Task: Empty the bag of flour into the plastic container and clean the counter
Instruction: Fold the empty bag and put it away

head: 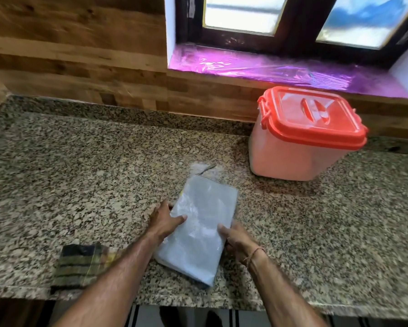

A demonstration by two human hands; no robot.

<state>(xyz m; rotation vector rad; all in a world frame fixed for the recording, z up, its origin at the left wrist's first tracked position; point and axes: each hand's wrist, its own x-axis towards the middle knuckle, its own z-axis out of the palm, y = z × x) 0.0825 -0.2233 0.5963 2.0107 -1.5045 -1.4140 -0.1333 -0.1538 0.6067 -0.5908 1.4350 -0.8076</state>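
Note:
A flat, folded white flour bag [199, 228] lies on the granite counter [80, 175] near its front edge. My left hand [164, 220] rests on the bag's left side with the thumb laid across its top. My right hand [237, 239] grips the bag's right edge lower down. Beyond the bag, a thin dusting of spilled flour [201, 168] with a short string in it marks the counter. The pale plastic container [299, 147] stands at the back right, its red lid [312, 116] shut on top.
A folded dark striped cloth [80, 265] lies at the counter's front edge, left of my left forearm. A wooden backsplash [80, 67] runs behind the counter. A window sill covered in purple film [269, 69] sits above the container.

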